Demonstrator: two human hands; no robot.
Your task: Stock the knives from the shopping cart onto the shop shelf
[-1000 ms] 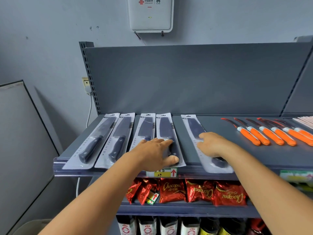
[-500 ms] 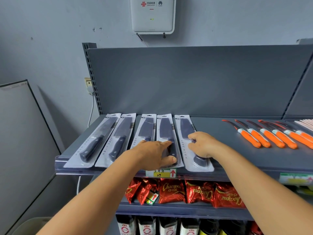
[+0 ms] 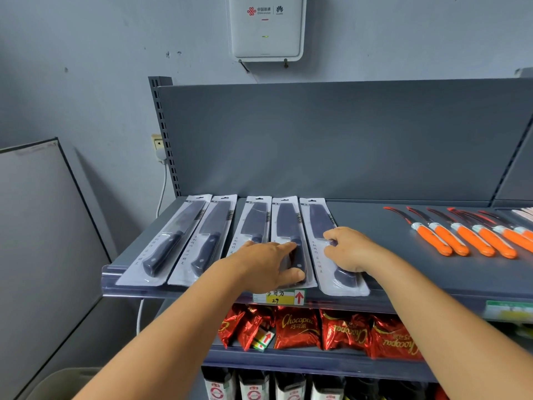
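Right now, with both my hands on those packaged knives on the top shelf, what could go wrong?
1. The rightmost knife pack under your right hand sticks out past the shelf edge; it might slip off when you let go.
2. Your left hand rests across two packs; pulling it back could drag them out of line.
3. The loose orange-handled knives lie close on the right, so a wide sweep of your right arm might knock them.
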